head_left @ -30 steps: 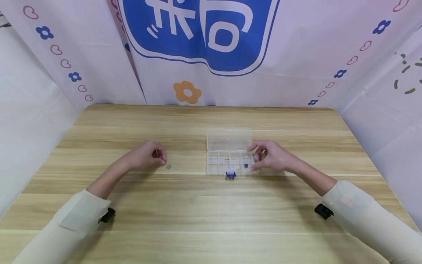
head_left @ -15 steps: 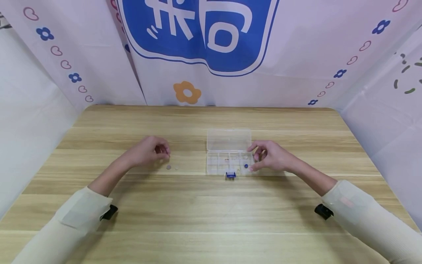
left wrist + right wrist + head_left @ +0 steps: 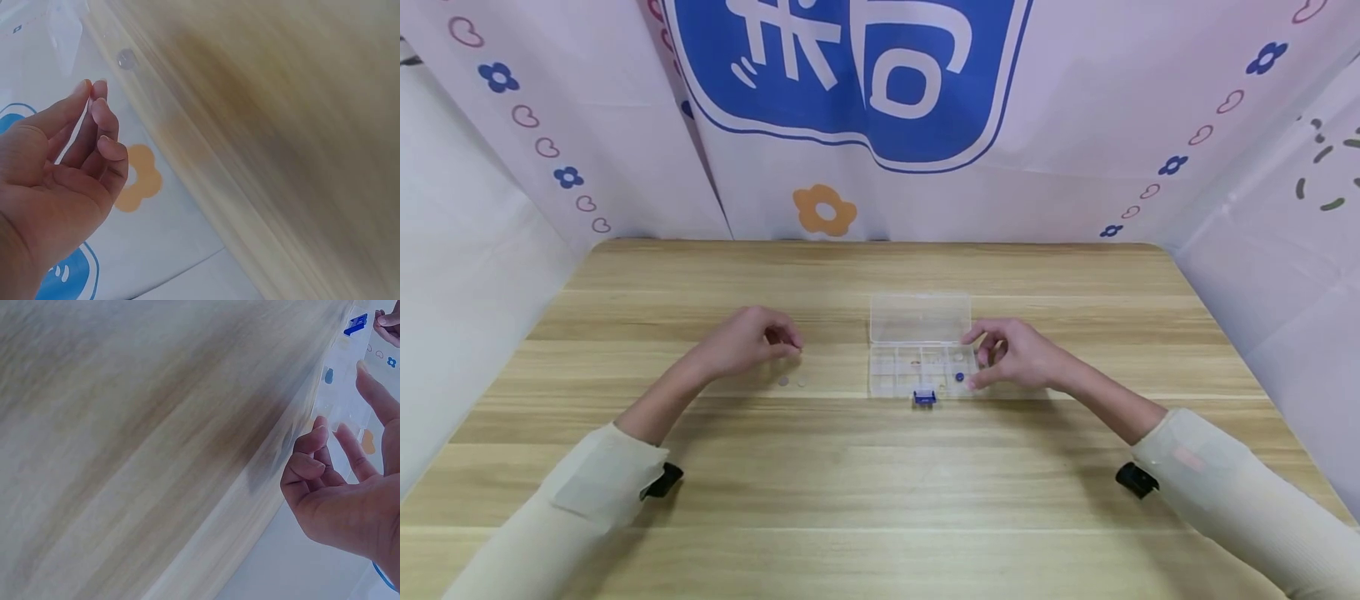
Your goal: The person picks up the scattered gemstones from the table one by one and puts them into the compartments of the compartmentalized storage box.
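My left hand (image 3: 755,340) is raised a little over the table, thumb and forefinger tips together on a tiny dark reddish piece, mostly hidden by the fingers. In the left wrist view the same hand (image 3: 69,150) shows its pinched tips near a greyish round piece (image 3: 126,59). Two small flat discs, one greyish (image 3: 783,381) and one pale (image 3: 801,382), lie below it. My right hand (image 3: 1018,354) holds the right end of a clear compartment box (image 3: 886,371) between thumb and forefinger. Inside lie a blue button-like piece (image 3: 959,377) and several tiny pieces.
The box's clear lid (image 3: 921,317) is swung back toward the rear, and its blue latch (image 3: 925,397) faces the front. Wooden table (image 3: 880,483) surrounds everything. A printed white cloth (image 3: 1030,200) hangs along the back edge.
My left hand has risen from the table beside the discs and moved right toward the box, fingertips still pinched. The right hand and box have stayed in place.
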Demonstrator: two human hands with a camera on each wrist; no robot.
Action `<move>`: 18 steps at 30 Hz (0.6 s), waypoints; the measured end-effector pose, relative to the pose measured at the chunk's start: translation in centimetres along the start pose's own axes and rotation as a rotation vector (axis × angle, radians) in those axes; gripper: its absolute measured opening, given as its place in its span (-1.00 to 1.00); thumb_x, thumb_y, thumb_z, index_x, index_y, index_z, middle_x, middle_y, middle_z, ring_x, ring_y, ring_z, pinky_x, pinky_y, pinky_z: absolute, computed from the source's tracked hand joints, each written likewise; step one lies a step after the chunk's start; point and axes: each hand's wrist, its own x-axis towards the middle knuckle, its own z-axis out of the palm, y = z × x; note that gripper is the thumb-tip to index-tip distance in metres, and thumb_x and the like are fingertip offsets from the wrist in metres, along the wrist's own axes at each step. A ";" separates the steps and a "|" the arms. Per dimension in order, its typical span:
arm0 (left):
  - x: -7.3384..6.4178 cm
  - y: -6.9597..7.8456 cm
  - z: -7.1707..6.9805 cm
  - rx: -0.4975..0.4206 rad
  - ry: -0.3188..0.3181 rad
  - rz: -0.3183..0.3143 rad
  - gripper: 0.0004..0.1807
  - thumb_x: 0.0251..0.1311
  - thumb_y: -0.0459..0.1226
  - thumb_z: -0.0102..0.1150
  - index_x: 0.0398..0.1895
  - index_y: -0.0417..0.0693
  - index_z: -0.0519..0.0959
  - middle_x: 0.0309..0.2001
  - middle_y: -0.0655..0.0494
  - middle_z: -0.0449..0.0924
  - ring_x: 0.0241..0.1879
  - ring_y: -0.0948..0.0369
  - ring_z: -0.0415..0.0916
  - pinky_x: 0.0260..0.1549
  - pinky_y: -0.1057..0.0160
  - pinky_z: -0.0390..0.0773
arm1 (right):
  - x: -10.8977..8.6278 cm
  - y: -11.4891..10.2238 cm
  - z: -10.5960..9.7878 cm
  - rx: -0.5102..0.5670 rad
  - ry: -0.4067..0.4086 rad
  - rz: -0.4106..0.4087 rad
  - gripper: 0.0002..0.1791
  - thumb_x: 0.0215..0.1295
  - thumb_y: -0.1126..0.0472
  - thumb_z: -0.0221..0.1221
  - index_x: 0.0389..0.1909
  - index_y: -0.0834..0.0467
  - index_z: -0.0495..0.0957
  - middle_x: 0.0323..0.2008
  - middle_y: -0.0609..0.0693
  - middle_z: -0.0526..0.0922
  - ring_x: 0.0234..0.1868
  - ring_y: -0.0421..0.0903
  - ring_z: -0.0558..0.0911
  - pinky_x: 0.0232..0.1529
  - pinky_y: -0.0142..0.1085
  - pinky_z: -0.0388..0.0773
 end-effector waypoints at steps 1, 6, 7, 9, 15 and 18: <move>0.1 0.1 0.1 -0.006 0.001 0.001 -0.96 0.34 -0.44 0.32 -0.25 -0.28 0.71 -0.32 -0.01 0.72 -0.30 0.13 0.60 -0.33 0.30 0.55 | 0.0 0.0 0.0 -0.001 0.000 0.001 -0.38 0.03 0.34 0.56 0.13 0.37 0.55 -0.35 0.10 0.59 -0.36 -0.05 0.51 -0.35 -0.36 0.48; 0.6 0.6 0.5 -0.031 -0.001 0.034 -0.95 0.34 -0.43 0.32 -0.27 -0.29 0.70 -0.34 -0.02 0.72 -0.30 0.11 0.63 -0.31 0.28 0.58 | 0.0 -0.1 0.0 -0.001 0.002 -0.001 -0.39 0.04 0.35 0.56 0.13 0.36 0.56 -0.35 0.11 0.59 -0.37 -0.05 0.49 -0.37 -0.37 0.46; 0.8 0.7 0.6 -0.037 -0.002 0.037 -0.95 0.33 -0.43 0.32 -0.27 -0.29 0.70 -0.34 -0.03 0.72 -0.30 0.11 0.62 -0.30 0.28 0.58 | -0.1 -0.2 0.0 0.001 0.002 -0.001 -0.39 0.05 0.35 0.55 0.13 0.36 0.56 -0.35 0.12 0.59 -0.37 -0.05 0.49 -0.37 -0.37 0.45; 1.0 0.9 0.8 -0.045 -0.005 0.041 -0.95 0.33 -0.43 0.33 -0.27 -0.30 0.70 -0.34 -0.04 0.72 -0.30 0.12 0.62 -0.30 0.28 0.58 | -0.1 -0.2 0.0 0.008 0.003 -0.002 -0.39 0.05 0.35 0.55 0.14 0.36 0.56 -0.34 0.12 0.59 -0.37 -0.05 0.48 -0.38 -0.36 0.45; 1.5 1.3 1.3 -0.068 -0.023 0.033 -0.96 0.31 -0.46 0.34 -0.27 -0.32 0.69 -0.33 -0.05 0.72 -0.29 0.06 0.63 -0.33 0.30 0.58 | -0.1 -0.2 0.0 0.012 0.007 -0.001 -0.39 0.05 0.35 0.55 0.13 0.36 0.56 -0.34 0.14 0.59 -0.36 -0.05 0.48 -0.37 -0.37 0.44; 1.5 1.6 1.5 -0.077 -0.027 0.028 -0.94 0.31 -0.45 0.34 -0.28 -0.33 0.68 -0.33 -0.07 0.71 -0.30 0.02 0.63 -0.36 0.30 0.58 | -0.1 -0.1 0.0 0.013 0.007 -0.002 -0.39 0.04 0.36 0.55 0.13 0.36 0.56 -0.34 0.14 0.60 -0.37 -0.05 0.48 -0.37 -0.37 0.43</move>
